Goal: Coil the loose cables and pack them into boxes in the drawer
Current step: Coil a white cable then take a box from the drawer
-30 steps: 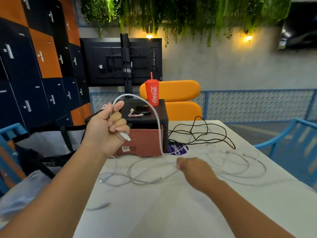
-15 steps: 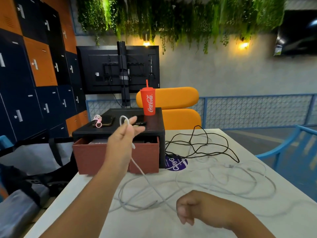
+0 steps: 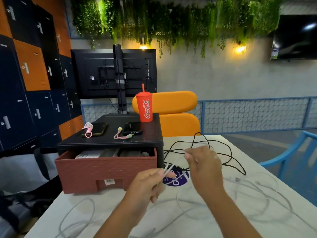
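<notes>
On my feed, the left hand (image 3: 147, 183) was raised over the white marble-look table (image 3: 111, 203), its thumb and fingers curled and pinching two strands of a thin white charging cable (image 3: 172, 166). The right hand (image 3: 204, 166) was just beside it and higher, pinching the top of the same cable's loop between thumb and forefinger. The rest of that cable trailed down onto the table and ran among more loose white leads spread towards the right edge. A tangled thin black cable (image 3: 231, 152) lay behind the hands. To the left, the reddish-brown drawer (image 3: 106, 169) stood pulled out of its black plastic cabinet (image 3: 106, 140), with grey items inside that I could not make out. A red Coca-Cola cup with a straw (image 3: 144, 107) stood on top of the cabinet.
</notes>
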Available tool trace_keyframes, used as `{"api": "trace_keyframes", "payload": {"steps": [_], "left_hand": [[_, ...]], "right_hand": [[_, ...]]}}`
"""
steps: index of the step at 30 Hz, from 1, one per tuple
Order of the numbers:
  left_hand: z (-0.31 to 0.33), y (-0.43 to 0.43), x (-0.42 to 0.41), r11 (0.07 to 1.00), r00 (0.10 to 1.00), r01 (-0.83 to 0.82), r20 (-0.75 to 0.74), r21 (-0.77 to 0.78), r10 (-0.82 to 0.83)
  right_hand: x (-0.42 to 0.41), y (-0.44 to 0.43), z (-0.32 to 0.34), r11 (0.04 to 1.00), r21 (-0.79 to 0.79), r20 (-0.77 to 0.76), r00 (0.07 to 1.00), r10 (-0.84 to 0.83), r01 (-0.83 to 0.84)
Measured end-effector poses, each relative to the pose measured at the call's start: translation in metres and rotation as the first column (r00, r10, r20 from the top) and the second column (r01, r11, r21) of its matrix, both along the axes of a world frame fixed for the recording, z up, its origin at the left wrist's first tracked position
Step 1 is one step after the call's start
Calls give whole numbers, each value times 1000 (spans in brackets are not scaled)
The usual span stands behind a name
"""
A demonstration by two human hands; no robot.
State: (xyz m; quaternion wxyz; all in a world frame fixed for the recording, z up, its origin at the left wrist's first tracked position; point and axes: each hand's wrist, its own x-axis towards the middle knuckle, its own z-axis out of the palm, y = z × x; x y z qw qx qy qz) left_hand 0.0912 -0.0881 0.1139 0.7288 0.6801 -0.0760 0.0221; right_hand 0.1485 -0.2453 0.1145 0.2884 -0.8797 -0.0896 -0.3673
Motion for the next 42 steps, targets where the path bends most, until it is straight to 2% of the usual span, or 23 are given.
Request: {"api": "trace_keyframes", "payload": {"steps": [2,4,7,9,11,13,17,19,22,25,29,32,38,42], "left_hand": [[-4,-1,3,942,987,48,-127,-333,-95],[-11,2,7,820,962,47,-195,-571,-192],[-24,11,16,657,924,26,-232,-753,-302],[-34,15,22,601,909,-3,-253,-799,-331],[-43,17,26,577,899,-22,-268,-817,-346],[-52,19,31,591,890,-39,-297,-806,-346],[-66,21,37,653,881,-78,-358,-754,-309],[-69,22,37,717,887,-81,-378,-693,-265],[-72,21,35,785,902,-82,-382,-614,-204],[-71,19,30,804,911,-72,-367,-590,-188],[-68,21,22,793,923,-69,-340,-605,-179],[-68,22,14,745,921,-95,-342,-660,-186],[-66,23,9,711,909,-117,-363,-693,-204],[-65,25,10,724,917,-118,-354,-680,-182]], "right_hand": [[5,16,-23,995,-101,68,998,-15,22],[4,28,-42,991,-85,104,988,110,-101],[4,37,-59,946,-24,50,944,325,-324],[6,43,-67,870,71,-5,872,490,-488],[7,48,-74,810,178,-34,819,573,-559],[9,49,-80,802,238,-40,819,572,-548],[13,45,-83,812,287,-117,823,556,-508],[12,44,-82,813,343,-125,834,537,-471],[7,44,-82,776,461,-109,840,531,-431],[3,41,-79,742,545,-112,843,525,-390],[-3,38,-73,692,597,-135,800,585,-405],[-10,40,-72,656,610,-155,745,649,-445],[-20,43,-76,616,631,-159,699,698,-472],[-20,45,-83,637,610,-185,697,693,-471]]}}
